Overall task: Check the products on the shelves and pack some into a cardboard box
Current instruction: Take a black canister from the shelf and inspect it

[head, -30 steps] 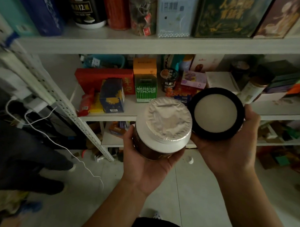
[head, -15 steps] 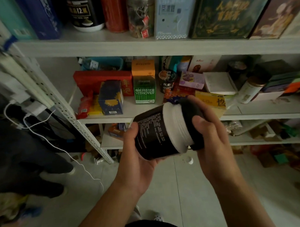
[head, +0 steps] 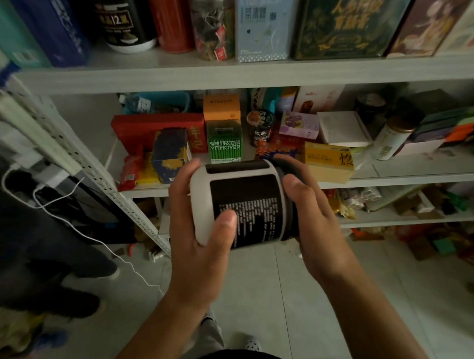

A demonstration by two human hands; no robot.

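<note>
A black and white jar (head: 247,203) lies on its side in front of the middle shelf, its printed label facing me. My left hand (head: 203,234) grips the jar's white bottom end, thumb across the label. My right hand (head: 309,214) grips the black lid (head: 284,172) at the jar's right end. The shelves (head: 226,72) behind hold boxes, cans and jars. No cardboard box is in view.
A green box (head: 224,145) and a yellow box (head: 328,160) stand on the middle shelf just behind the jar. A perforated shelf post (head: 109,183) slants down at left with a white cable (head: 71,225) beside it. Another person's legs (head: 45,266) stand at left.
The lid, held apart beside the foil-sealed jar mouth a second ago, is now on the jar. The jar has been tipped on its side and turned so the label faces me.
</note>
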